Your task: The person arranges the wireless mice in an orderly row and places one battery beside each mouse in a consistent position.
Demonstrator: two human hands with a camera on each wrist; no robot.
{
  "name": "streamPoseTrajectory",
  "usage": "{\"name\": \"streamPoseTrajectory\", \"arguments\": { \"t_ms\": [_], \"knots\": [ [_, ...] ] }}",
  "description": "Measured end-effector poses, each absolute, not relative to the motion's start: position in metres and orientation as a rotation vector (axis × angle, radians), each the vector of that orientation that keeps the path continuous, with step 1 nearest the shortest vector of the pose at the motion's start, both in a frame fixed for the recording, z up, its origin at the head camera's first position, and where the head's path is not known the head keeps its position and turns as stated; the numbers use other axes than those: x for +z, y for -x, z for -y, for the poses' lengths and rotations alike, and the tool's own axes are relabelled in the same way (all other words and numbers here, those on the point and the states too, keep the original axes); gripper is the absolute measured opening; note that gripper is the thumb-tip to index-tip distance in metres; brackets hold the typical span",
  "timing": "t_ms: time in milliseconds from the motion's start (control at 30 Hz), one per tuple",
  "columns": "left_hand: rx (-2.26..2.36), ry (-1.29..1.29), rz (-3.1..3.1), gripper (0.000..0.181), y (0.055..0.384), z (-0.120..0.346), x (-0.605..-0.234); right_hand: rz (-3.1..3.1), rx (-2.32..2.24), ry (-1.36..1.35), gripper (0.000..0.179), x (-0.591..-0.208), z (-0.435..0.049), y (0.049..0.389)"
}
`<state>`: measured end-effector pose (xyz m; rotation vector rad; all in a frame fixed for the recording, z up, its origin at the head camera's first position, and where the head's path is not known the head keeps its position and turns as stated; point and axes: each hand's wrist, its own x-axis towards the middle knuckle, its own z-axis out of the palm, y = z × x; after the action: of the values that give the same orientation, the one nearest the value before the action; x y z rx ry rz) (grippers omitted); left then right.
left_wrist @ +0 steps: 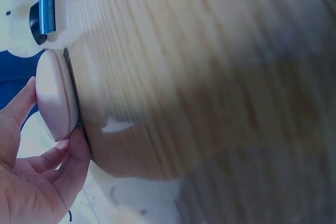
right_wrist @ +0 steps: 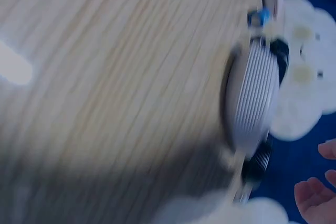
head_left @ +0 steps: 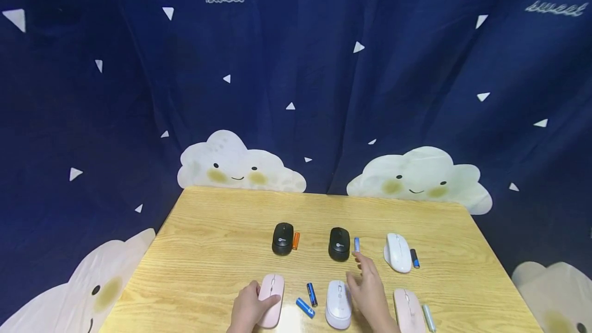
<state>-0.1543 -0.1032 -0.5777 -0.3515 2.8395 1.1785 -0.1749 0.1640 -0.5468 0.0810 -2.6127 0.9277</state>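
Observation:
My left hand (head_left: pixel 247 306) grips a pink computer mouse (head_left: pixel 275 289) at the front of the table, thumb on one side and fingers on the other. The left wrist view shows this mouse (left_wrist: pixel 51 95) between thumb and fingertips. Two blue batteries (head_left: pixel 312 294) lie just to its right. Beside them is a white mouse (head_left: pixel 338 303). Over its right side hovers my right hand (head_left: pixel 370 292), fingers loosely extended and holding nothing. A gap separates that hand (right_wrist: pixel 317 200) from the white mouse (right_wrist: pixel 254 100) in the right wrist view.
Farther back stand two black mice (head_left: pixel 282 239), with an orange battery (head_left: pixel 296 241) and a light blue battery (head_left: pixel 356 244) near them. On the right are another white mouse (head_left: pixel 399 253), a dark blue battery (head_left: pixel 414 258), a second pink mouse (head_left: pixel 409 310) and a pale green battery (head_left: pixel 429 317).

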Motion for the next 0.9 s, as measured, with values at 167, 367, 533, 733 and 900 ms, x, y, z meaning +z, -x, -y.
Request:
{"name": "streamPoseTrajectory", "arguments": {
  "t_ms": [167,367,533,733,900],
  "knots": [
    [1.183,0.336,-2.846,0.044,0.154,0.104,-0.579,2.720,1.060,-0.147,0.053,-0.548,-0.130,0.182],
    [1.190,0.313,-2.856,0.044,0.154,0.104,-0.579,2.850,1.105,-0.222,0.051,-0.556,-0.104,0.188],
    [1.194,0.303,-2.863,0.044,0.154,0.104,-0.578,2.939,1.110,-0.232,0.048,-0.563,-0.094,0.187],
    [1.183,0.328,-2.847,0.043,0.154,0.103,-0.576,3.009,1.048,-0.266,0.043,-0.568,-0.088,0.186],
    [1.184,0.345,-2.838,0.043,0.155,0.103,-0.578,3.016,0.902,-0.351,0.040,-0.572,-0.085,0.184]
  ]
}}
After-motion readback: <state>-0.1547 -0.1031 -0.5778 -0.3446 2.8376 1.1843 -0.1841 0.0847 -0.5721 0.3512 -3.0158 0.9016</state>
